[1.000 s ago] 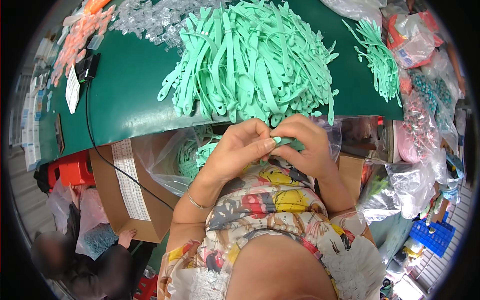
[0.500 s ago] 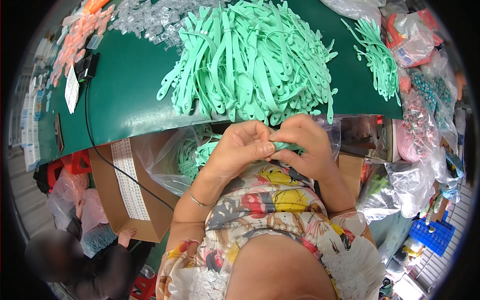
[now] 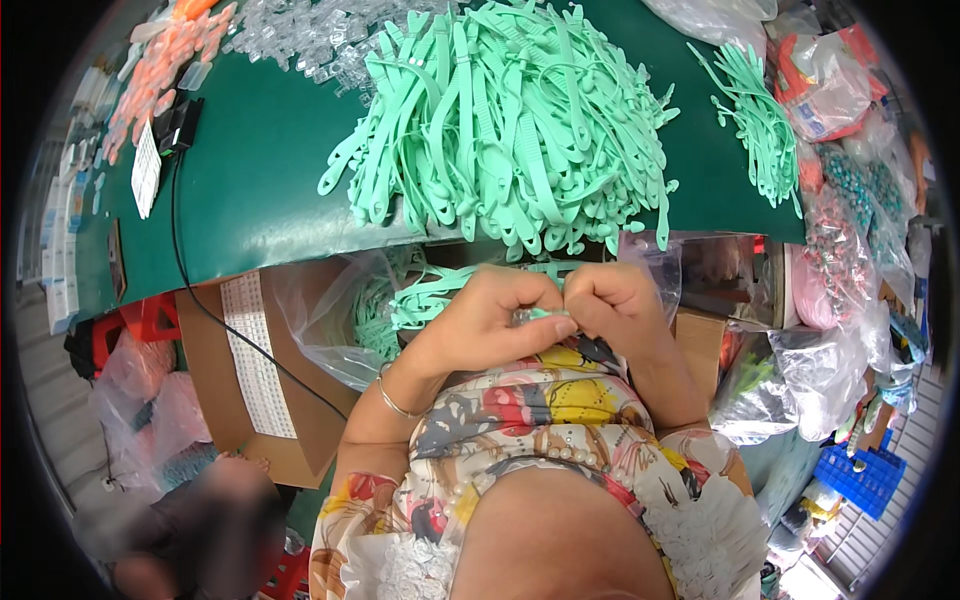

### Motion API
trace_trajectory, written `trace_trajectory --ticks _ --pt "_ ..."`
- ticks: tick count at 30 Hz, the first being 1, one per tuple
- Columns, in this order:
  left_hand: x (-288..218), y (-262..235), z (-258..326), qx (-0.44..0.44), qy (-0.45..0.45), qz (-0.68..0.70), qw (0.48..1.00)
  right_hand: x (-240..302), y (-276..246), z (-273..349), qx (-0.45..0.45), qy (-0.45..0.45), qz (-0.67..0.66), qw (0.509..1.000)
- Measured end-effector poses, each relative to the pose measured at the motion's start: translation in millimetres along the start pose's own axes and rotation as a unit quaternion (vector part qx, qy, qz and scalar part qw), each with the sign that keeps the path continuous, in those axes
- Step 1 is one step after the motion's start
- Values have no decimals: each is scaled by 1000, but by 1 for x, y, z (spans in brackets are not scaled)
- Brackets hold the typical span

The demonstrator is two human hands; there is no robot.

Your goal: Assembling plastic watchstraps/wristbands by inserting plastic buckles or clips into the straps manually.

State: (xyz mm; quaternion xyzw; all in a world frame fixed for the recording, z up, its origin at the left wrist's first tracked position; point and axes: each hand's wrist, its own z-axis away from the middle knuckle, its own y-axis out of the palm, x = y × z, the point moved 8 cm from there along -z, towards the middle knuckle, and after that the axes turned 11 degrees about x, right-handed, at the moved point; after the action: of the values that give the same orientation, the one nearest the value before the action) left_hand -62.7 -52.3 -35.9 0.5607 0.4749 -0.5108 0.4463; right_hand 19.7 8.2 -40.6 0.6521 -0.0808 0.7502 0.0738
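My left hand (image 3: 492, 322) and my right hand (image 3: 622, 305) meet close together in front of my chest, just below the table's edge. Thumb and fingers of the left are curled around a small mint-green strap piece (image 3: 533, 314), of which only a bit shows. The right hand is closed against it, its fingertips bent inward; what they pinch is hidden. Beyond both hands, a large heap of mint-green straps (image 3: 510, 140) lies at the table's front edge. More straps (image 3: 430, 298) lie in a clear plastic bag (image 3: 335, 315) beside my left hand.
On the green table (image 3: 270, 175) lie clear plastic pieces (image 3: 310, 42), orange pieces (image 3: 160, 70), a smaller strap bundle (image 3: 760, 130) and a black cable (image 3: 176, 230). A cardboard box (image 3: 215, 375) stands left, near a blurred person (image 3: 200, 530). Filled plastic bags (image 3: 835, 250) crowd the right.
Both hands have come down slightly toward my chest, and the fingers have curled in more; less of the strap shows. The person at lower left has shifted.
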Motion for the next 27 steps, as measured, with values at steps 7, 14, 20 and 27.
trace_trajectory --ticks 7,14,20,27 --pt "20 16 5 54 -13 353 934 -3 17 2 66 -106 -257 958" --pt "25 4 7 -42 -98 261 960 54 0 -3 -84 -256 306 913" --pt "22 -4 11 -20 -86 208 974 33 -10 -4 -70 -197 178 962" --pt "23 1 8 16 -83 251 964 3 -16 -1 -75 -134 -2 988"
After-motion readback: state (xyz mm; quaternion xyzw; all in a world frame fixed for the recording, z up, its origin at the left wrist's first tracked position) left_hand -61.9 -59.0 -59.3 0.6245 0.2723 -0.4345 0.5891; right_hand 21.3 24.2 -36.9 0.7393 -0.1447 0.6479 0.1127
